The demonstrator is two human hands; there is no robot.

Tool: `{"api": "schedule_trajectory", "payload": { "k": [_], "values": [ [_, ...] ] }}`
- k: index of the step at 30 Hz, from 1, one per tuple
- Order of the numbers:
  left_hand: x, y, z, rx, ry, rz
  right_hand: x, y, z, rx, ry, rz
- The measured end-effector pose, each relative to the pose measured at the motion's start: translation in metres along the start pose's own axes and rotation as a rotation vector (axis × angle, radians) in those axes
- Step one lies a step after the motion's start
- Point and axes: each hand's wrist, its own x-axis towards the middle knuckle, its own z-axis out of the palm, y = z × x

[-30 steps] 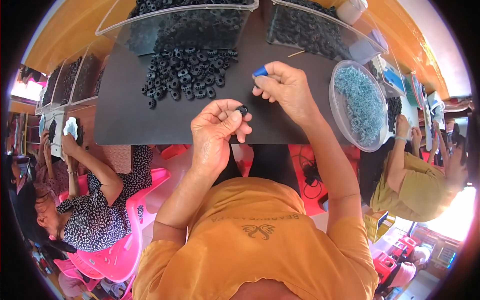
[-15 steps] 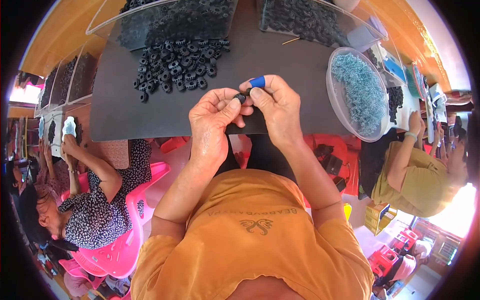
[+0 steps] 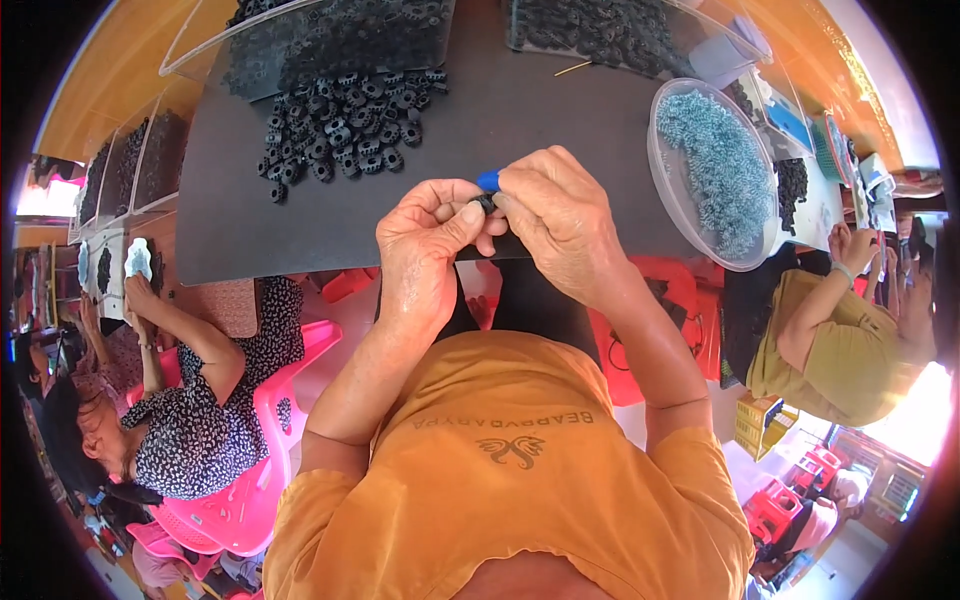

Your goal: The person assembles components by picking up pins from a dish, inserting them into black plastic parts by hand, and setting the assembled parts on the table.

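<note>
A small black plastic hair claw clip is pinched between the thumb and fingers of my left hand, above the table's near edge. My right hand is closed beside it, thumb and fingertips pressed to the clip's right side. A blue cover wraps a fingertip of that hand. Whatever else lies between the right fingers is hidden. Beyond my left hand, a heap of similar black clip pieces spreads over the dark mat.
Clear bins of black pieces line the far side. On the right stands a round clear tray of teal coil springs. A thin brass-coloured rod lies on the mat. People sit at tables left and right.
My right hand has turned over, its back now facing up and its fingers curled at the clip. The left hand keeps its pinch in nearly the same place. The view has shifted slightly.
</note>
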Motion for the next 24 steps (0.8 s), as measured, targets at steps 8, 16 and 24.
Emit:
{"api": "schedule_trajectory", "payload": {
  "k": [8,16,24],
  "values": [
    [0.0,0.003,0.003,-0.029,-0.001,-0.031,0.0,-0.008,-0.006,0.642,0.158,0.553],
    [-0.003,-0.004,0.002,0.02,-0.015,0.01,-0.012,-0.014,0.019,0.897,0.241,0.572],
    [-0.008,-0.002,0.0,0.038,-0.022,0.04,-0.011,-0.015,0.012,0.817,0.138,0.527]
  ]
}}
